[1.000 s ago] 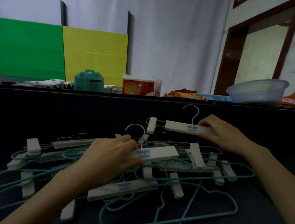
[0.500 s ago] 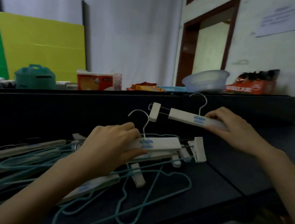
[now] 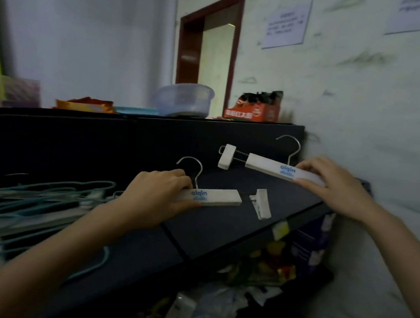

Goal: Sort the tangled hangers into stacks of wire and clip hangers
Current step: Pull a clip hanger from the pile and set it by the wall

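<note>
My left hand (image 3: 159,195) grips a white clip hanger (image 3: 219,197) by its bar and holds it above the black table (image 3: 222,228); one clip dangles at its right end. My right hand (image 3: 331,185) grips a second white clip hanger (image 3: 268,165) further right and higher, near the wall, with its metal hook up. The tangled pile of teal wire hangers and white clip hangers (image 3: 28,203) lies blurred at the left.
A dark raised ledge (image 3: 129,123) runs behind the table, carrying a clear plastic basin (image 3: 183,99), an orange box (image 3: 256,111) and snack packets. The white wall (image 3: 374,151) stands close on the right. Clutter fills the shelf below the table edge (image 3: 227,291).
Both hands have carried their clip hangers to the right, clear of the pile. The view has swung right, so the pile now sits at the left edge.
</note>
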Action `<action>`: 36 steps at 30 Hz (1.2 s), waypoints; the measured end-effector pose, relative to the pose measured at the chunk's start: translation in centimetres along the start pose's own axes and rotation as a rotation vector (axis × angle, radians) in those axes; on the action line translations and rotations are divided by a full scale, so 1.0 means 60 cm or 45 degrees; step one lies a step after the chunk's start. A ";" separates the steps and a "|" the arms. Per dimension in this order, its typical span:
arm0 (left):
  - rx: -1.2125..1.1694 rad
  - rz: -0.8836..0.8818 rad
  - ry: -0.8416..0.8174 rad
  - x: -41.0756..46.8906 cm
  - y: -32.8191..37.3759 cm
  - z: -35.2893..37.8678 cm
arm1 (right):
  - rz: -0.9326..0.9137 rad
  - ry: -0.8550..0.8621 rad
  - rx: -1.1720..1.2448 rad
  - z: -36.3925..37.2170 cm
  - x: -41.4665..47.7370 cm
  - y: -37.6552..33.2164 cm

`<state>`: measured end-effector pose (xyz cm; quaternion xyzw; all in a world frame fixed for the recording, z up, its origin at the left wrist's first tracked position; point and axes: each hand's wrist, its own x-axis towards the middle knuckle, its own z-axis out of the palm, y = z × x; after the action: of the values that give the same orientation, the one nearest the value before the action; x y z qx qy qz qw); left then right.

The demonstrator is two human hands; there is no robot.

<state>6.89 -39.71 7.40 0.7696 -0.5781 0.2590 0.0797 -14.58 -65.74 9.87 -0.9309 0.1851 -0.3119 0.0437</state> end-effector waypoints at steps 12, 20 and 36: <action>-0.217 0.105 -0.087 0.244 0.217 0.162 | 0.155 -0.009 -0.067 -0.056 -0.057 0.296; -0.130 0.219 -0.083 0.434 0.293 0.255 | 0.207 0.041 -0.109 -0.050 -0.023 0.467; -0.132 0.011 -0.209 0.734 0.325 0.452 | 0.185 -0.060 -0.057 0.023 0.182 0.733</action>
<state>5.72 -94.74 2.42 0.7806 -0.5987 0.1650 0.0707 -19.66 -110.67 6.24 -0.9228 0.2582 -0.2816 0.0496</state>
